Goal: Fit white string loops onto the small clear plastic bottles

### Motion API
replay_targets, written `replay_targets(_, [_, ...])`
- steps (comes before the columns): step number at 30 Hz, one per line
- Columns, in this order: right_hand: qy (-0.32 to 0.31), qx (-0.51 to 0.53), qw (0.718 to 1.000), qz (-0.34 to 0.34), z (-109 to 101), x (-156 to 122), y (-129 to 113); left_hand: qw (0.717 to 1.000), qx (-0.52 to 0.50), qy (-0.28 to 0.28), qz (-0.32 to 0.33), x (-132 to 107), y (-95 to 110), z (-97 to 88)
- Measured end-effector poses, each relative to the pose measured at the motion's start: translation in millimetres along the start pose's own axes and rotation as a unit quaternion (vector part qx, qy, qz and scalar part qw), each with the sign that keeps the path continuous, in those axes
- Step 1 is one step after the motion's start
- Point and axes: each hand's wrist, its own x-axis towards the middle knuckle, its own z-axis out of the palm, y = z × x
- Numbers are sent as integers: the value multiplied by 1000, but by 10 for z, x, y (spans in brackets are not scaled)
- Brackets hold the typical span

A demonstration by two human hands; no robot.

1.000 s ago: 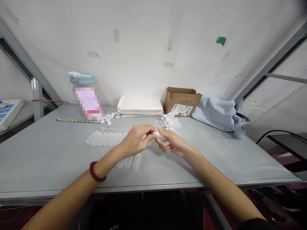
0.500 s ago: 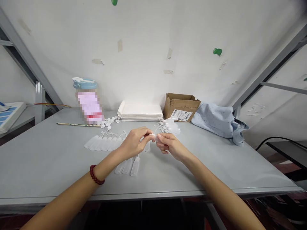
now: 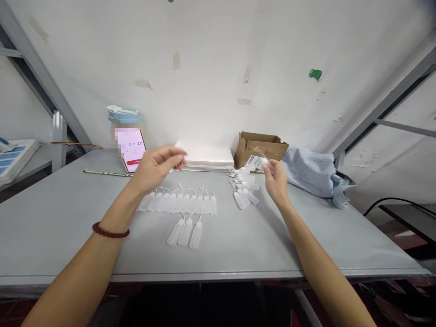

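Observation:
My right hand [image 3: 277,181] is raised at the right in front of the cardboard box, its fingers closed on a small translucent plastic squeeze bottle [image 3: 267,164]. A thin curved tip rises from the bottle. My left hand [image 3: 158,165] is over the back left of the table, thumb and fingers pinched together; whatever may be between them is too small to make out. Below it lies a row of similar bottles [image 3: 179,203] with thin white cords or tubes at their necks. Several more bottles [image 3: 185,233] lie nearer the front, and a loose pile of bottles [image 3: 243,188] is left of my right hand.
Against the wall stand a cardboard box [image 3: 257,144], a stack of white envelopes [image 3: 207,159], a phone [image 3: 131,150] showing a timer and a blue-lidded cup [image 3: 124,116]. A thin patterned stick [image 3: 107,173] lies left; light-blue cloth [image 3: 306,170] lies right.
My hands have parted from the middle of the table. The left has moved left and back; the right has moved right and up with the bottle. More of the bottle row now shows.

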Motion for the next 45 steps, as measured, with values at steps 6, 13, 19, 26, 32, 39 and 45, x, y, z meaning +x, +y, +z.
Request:
replay_targets(6, [-138,-58,983,-104,223,20,157,930,355,-93,-14,137,-495,-147])
replay_targets(13, [-148,-84,978,-122,277,16,264,850,498,-172,-4,232,-902,-234])
replay_targets(19, [-89,-82,979,-164,206,-145,-113,820,532,-208,32,246,-966,-173])
replay_targets(26, [-350,51,913,-202,68,-630,-901,805,538,-247,21,230,-919,-105])
replay_targets(32, [-445,5,847,-290,97,-964,-1141,827,510,-236,3,225,-917,-80])
replay_targets(39, [-442,-95,820,-351,204,-1140,-1158,827,508,-242,-11,235,-986,-86])
replay_targets(45, [-433,-114,821,-354,235,-1230,-1148,855,481,-194,4,278,-1044,-161])
